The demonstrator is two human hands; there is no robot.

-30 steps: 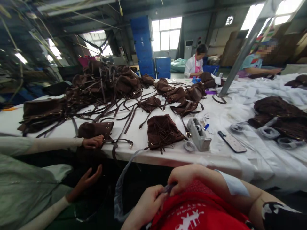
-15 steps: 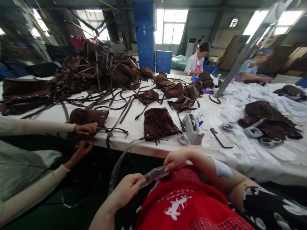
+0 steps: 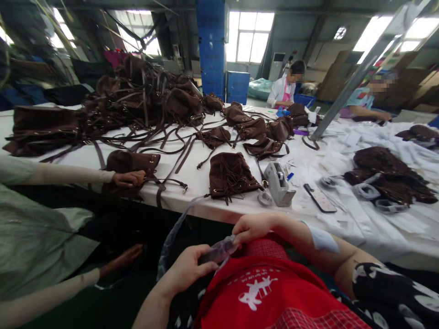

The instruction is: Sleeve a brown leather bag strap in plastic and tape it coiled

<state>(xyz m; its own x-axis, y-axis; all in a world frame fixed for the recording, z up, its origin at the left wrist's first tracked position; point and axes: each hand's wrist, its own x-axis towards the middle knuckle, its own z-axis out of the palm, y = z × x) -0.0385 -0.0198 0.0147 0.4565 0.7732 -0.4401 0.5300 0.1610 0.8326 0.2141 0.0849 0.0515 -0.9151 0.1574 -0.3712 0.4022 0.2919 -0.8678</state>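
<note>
"Strap [image 3: 219, 251] between my two hands, sheathed in clear plastic [image 3: 167, 250]."

"How will it handle?"

"Light and soft, I'd say; it hangs in a slack curve, so I don't expect stiffness. The wrapping looks slick and thin, so it could slide or tear if I tugged hard. I'd hold it by pinching wrap and strap together, flat between thumb and fingers, at two spots rather than one."

"And your hands, how do they stand?"

"Each is closed on it. My left hand [image 3: 188, 267] has it between thumb and fingers, my right hand [image 3: 253, 227] pinches it just in front of my red apron [image 3: 291, 292]. They're a little apart, with a short stretch of wrapped strap between them."

"Where does the rest go?"

"Beyond my left hand it hangs below the table [image 3: 197, 183] and climbs over the edge to the lower left corner of the brown bag [image 3: 233, 176]. I can't see the bottom of the loop; my left arm covers it. The bag lies on the table ahead of both hands, touched by neither, beside a grey tape dispenser [image 3: 280, 186]."

"Anyone close?"

"A co-worker's hand [image 3: 128, 179] is on another bag [image 3: 132, 162], off to my left."
</note>
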